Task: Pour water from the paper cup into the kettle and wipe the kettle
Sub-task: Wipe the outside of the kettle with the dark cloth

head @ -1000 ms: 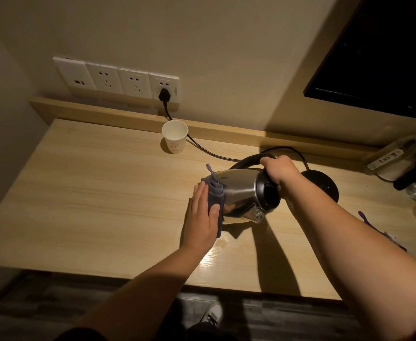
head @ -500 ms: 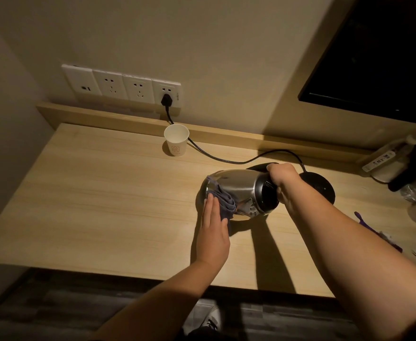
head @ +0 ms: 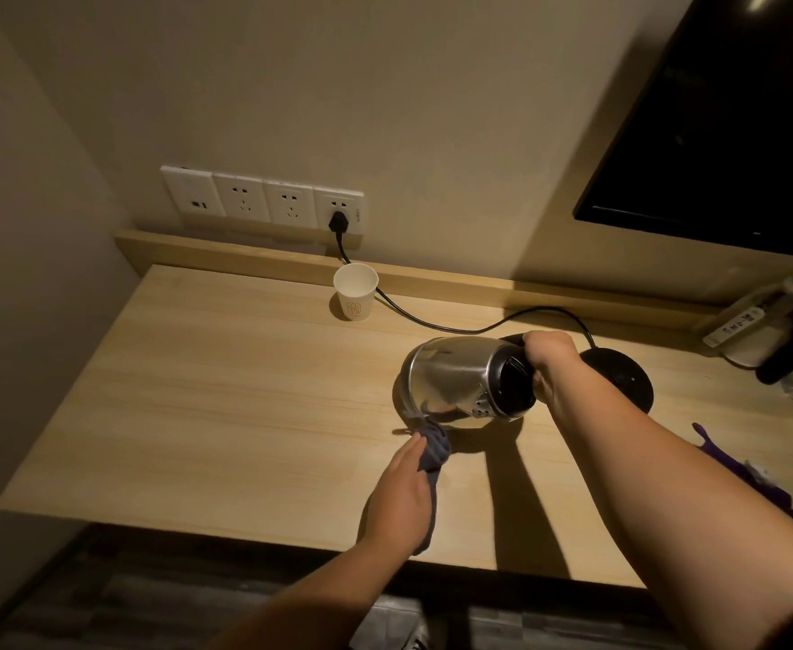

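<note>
white paper cup (head: 355, 293) stands upright at the desk (head: 197, 391) rear. left hand (head: 401, 497) holds a dark cloth (head: 434, 448) at the lower side of the tilted steel kettle (head: 455, 377). right hand (head: 549, 363) grips its black handle beside the base (head: 624, 377).

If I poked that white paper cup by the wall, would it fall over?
Probably, quite easily. The paper cup is thin paper, so it is likely very light. It stands upright on its narrower bottom with a wider mouth, which favours tipping. It looks empty from here, though I can't be sure, so nothing would weigh it down. Tipped, it would likely roll in a curve.
</note>
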The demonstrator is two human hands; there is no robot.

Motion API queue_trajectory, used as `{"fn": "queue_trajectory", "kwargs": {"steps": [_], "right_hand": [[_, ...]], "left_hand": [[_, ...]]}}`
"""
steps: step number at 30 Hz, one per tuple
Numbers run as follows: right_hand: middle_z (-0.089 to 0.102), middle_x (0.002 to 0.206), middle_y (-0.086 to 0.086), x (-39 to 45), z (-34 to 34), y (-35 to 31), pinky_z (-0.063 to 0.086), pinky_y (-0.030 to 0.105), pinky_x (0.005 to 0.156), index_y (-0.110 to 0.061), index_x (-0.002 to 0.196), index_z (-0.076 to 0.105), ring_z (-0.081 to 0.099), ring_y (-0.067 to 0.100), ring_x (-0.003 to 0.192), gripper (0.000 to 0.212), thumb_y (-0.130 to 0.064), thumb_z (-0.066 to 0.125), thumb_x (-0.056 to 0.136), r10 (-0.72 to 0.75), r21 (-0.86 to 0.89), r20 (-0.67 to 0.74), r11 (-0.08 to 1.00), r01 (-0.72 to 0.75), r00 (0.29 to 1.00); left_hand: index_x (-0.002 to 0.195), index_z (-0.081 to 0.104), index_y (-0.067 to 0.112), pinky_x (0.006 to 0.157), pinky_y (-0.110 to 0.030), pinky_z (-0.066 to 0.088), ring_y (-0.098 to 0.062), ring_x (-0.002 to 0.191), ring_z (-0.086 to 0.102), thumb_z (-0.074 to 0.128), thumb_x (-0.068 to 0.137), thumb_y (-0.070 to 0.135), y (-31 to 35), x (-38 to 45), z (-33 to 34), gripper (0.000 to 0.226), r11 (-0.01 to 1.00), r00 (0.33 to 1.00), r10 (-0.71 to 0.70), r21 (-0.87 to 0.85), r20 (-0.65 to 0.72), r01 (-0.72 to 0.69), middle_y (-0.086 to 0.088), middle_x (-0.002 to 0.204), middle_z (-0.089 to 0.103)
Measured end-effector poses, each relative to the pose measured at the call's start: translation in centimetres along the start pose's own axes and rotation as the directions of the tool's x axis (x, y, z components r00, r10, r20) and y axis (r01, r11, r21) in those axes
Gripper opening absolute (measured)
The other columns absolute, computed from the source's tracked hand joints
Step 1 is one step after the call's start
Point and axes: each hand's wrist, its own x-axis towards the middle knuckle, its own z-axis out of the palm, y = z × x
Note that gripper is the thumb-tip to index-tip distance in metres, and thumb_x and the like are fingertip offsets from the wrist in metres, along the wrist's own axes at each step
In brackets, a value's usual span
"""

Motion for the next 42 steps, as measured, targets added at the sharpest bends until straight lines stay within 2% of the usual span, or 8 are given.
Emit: {"fn": "queue_trajectory", "kwargs": {"steps": [9, 15, 25, 28, 32, 35, 38, 42], "right_hand": [[0.060, 0.109, 0.019, -0.5, 1.1, -1.0, 0.058, 0.051, 0.083, -0.020, 0.136, 0.045, 0.064, 0.035, 0.094, 0.044, -0.010, 0.049, 0.094, -0.005, 0.063, 0.029, 0.998, 0.003, 1.000], [0.066, 0.104, 0.021, -1.0, 2.3, -1.4, 0.052, 0.063, 0.088, -0.003, 0.105, 0.062, 0.065, 0.040, 0.098, 0.017, -0.009, 0.053, 0.092, -0.019, 0.076, 0.053, 0.997, 0.015, 0.998], [0.062, 0.105, 0.019, -0.7, 1.5, -0.9, 0.055, 0.055, 0.061, -0.010, 0.116, 0.058, 0.059, 0.039, 0.092, 0.029, -0.028, 0.062, 0.093, 0.122, 0.143, 0.128, 0.980, -0.140, 0.984], [0.064, 0.113, 0.017, -0.9, 0.1, -0.4, 0.060, 0.049, 0.070, -0.012, 0.114, 0.061, 0.062, 0.034, 0.102, 0.032, -0.039, 0.058, 0.097, 0.121, 0.095, 0.218, 0.985, -0.144, 0.969], [0.058, 0.116, 0.013, -0.9, -2.8, 0.5, 0.054, 0.046, 0.081, -0.018, 0.121, 0.057, 0.055, 0.030, 0.105, 0.041, -0.051, 0.046, 0.099, -0.100, -0.321, 0.248, 0.930, 0.180, 0.963], [0.045, 0.139, 0.015, -0.1, -3.5, 0.9, 0.045, 0.051, 0.101, -0.020, 0.126, 0.060, 0.049, 0.035, 0.121, 0.056, -0.063, 0.041, 0.096, -0.376, -0.647, 0.260, 0.616, 0.450, 0.889], [0.057, 0.128, 0.011, -0.3, -2.9, 0.9, 0.049, 0.045, 0.095, -0.019, 0.117, 0.059, 0.057, 0.026, 0.111, 0.048, -0.060, 0.050, 0.093, -0.430, -0.639, 0.455, 0.452, 0.623, 0.780], [0.063, 0.089, 0.002, -1.4, -2.3, 2.1, 0.052, 0.043, 0.076, -0.018, 0.104, 0.055, 0.060, 0.021, 0.082, 0.048, -0.064, 0.051, 0.090, -0.436, -0.630, 0.459, 0.454, 0.630, 0.774]], "left_hand": [[0.143, 0.038, 0.034, 0.102, -0.045, 0.045, -0.022, 0.126, 0.049, 0.039, 0.101, 0.024, -0.7, 3.6, -5.9, 0.044, 0.960, 0.960, -0.240, -0.184, -0.145, 0.212, 0.002, 0.141, 0.050], [0.143, 0.040, 0.029, 0.103, -0.041, 0.042, -0.024, 0.128, 0.047, 0.038, 0.101, 0.018, 0.8, 5.8, -8.2, 0.043, 0.961, 0.964, -0.212, -0.216, -0.162, 0.175, 0.001, 0.140, 0.050], [0.139, 0.045, 0.028, 0.101, -0.043, 0.045, -0.024, 0.122, 0.051, 0.041, 0.101, 0.019, 0.9, 7.4, -9.1, 0.039, 0.970, 0.973, -0.197, -0.170, -0.119, 0.176, -0.001, 0.132, 0.056], [0.138, 0.045, 0.026, 0.100, -0.042, 0.046, -0.025, 0.121, 0.052, 0.041, 0.102, 0.020, 0.8, 7.6, -9.2, 0.037, 0.968, 0.971, -0.213, -0.156, -0.106, 0.196, -0.002, 0.130, 0.057], [0.138, 0.045, 0.026, 0.100, -0.041, 0.046, -0.026, 0.120, 0.053, 0.041, 0.102, 0.021, 0.7, 8.1, -9.4, 0.036, 0.968, 0.974, -0.211, -0.157, -0.086, 0.196, -0.004, 0.129, 0.057], [0.139, 0.044, 0.025, 0.100, -0.040, 0.046, -0.026, 0.121, 0.053, 0.041, 0.102, 0.021, 0.9, 8.4, -9.5, 0.038, 0.971, 0.976, -0.203, -0.146, -0.076, 0.191, -0.004, 0.130, 0.057], [0.135, 0.047, 0.023, 0.090, -0.033, 0.047, -0.024, 0.113, 0.056, 0.040, 0.102, 0.020, 1.3, 8.7, -9.3, 0.034, 0.975, 0.979, -0.186, -0.138, -0.085, 0.174, -0.004, 0.119, 0.059], [0.134, 0.046, 0.023, 0.083, -0.028, 0.042, -0.024, 0.111, 0.057, 0.039, 0.102, 0.020, 1.9, 8.8, -9.2, 0.033, 0.977, 0.982, -0.160, -0.160, -0.105, 0.142, -0.003, 0.115, 0.059]]}}
